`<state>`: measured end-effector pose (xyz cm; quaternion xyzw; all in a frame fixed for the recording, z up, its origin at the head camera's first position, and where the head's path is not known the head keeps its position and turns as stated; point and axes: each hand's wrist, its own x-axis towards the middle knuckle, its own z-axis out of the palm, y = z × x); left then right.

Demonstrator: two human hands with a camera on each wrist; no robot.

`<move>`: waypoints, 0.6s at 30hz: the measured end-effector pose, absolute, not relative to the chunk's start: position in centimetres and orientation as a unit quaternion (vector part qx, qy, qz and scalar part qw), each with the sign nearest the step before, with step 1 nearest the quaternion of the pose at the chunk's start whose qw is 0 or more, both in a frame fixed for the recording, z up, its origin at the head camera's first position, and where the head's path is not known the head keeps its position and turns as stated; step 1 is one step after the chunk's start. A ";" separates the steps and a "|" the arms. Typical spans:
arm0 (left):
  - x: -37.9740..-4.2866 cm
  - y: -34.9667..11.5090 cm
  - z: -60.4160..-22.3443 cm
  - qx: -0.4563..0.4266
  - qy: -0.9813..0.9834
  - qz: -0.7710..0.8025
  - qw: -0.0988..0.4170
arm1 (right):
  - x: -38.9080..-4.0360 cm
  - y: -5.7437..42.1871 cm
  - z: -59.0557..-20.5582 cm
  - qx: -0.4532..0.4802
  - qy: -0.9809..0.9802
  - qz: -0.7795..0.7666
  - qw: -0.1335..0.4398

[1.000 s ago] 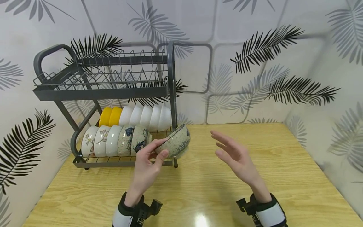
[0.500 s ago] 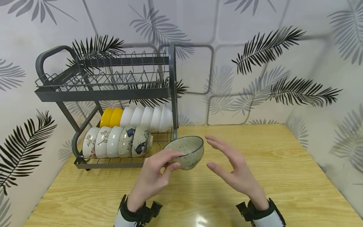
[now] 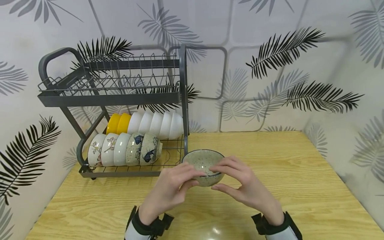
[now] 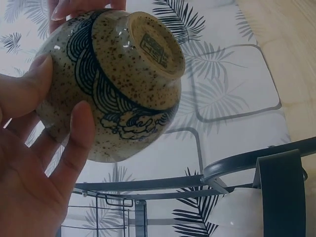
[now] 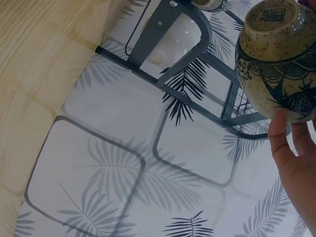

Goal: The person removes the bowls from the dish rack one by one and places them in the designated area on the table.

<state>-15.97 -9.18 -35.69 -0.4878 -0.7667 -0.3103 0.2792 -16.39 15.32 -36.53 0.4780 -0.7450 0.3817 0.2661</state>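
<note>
Head view: a speckled bowl (image 3: pixel 200 160) is held up over a wooden bench (image 3: pixel 300 186), its inside showing, the near rim clamped between the thumb and fingers of the left hand (image 3: pixel 171 187). The right hand (image 3: pixel 246 185) has fingers over the rim and thumb outside; whether they squeeze, I cannot tell. Only the wrist views show the underside, with blue waves and a stamped foot; the right one adds a blue fish. Both hands cover parts of the rim. Leftward, on a grey dish rack (image 3: pixel 111 100), front bowls (image 3: pixel 121 150) partly hide yellow bowls (image 3: pixel 118 124) and white bowls (image 3: pixel 155 125).
</note>
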 end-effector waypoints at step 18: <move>-16.1 -8.5 -36.3 -0.477 -0.797 -0.255 0.267 | -16.7 15.1 -37.1 0.473 -0.764 0.293 0.327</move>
